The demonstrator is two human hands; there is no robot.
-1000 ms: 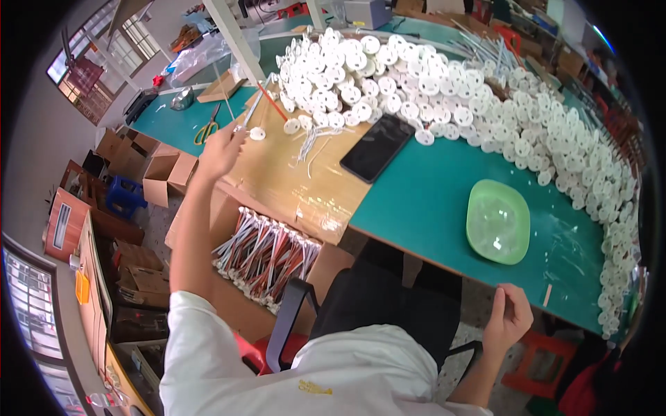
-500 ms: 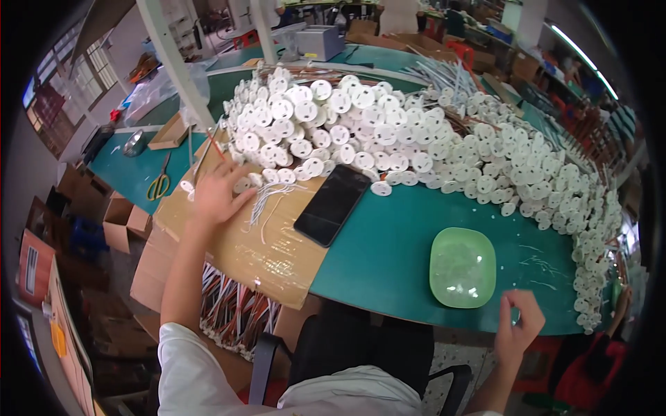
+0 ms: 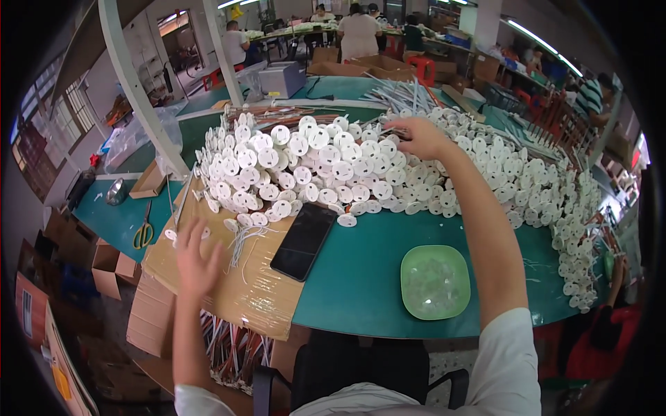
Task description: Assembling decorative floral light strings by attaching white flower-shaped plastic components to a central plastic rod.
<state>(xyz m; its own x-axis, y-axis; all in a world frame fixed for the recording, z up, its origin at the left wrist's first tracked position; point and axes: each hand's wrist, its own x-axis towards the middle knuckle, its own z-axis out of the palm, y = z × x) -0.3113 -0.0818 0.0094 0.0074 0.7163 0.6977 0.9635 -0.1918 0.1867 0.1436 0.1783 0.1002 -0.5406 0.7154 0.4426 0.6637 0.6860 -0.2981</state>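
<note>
My right hand [image 3: 421, 139] reaches over the heap of white round discs with wires [image 3: 340, 170], its fingers bent together at the back of the heap by some wire ends. What lies between those fingers is too small to make out. Over the left part of a taped cardboard sheet [image 3: 260, 295], my left hand [image 3: 196, 260] is raised with its fingers apart, slightly blurred and holding nothing. Near it lie thin white strands [image 3: 243, 244] and a black phone [image 3: 303, 243]. A green bowl [image 3: 405, 295] with small clear pieces stands below my right forearm.
Yellow-handled scissors [image 3: 143, 237], a shallow cardboard tray [image 3: 148, 182] and a shiny round metal thing [image 3: 116, 192] lie at the left. A white post [image 3: 142, 90] rises behind the sheet. Below the table edge, a carton holds bundled wires [image 3: 236, 350]. Other people work farther back.
My right hand has gone from beside the green bowl up to the back of the heap. My left hand has drawn back from the heap's left end. The view has tilted up.
</note>
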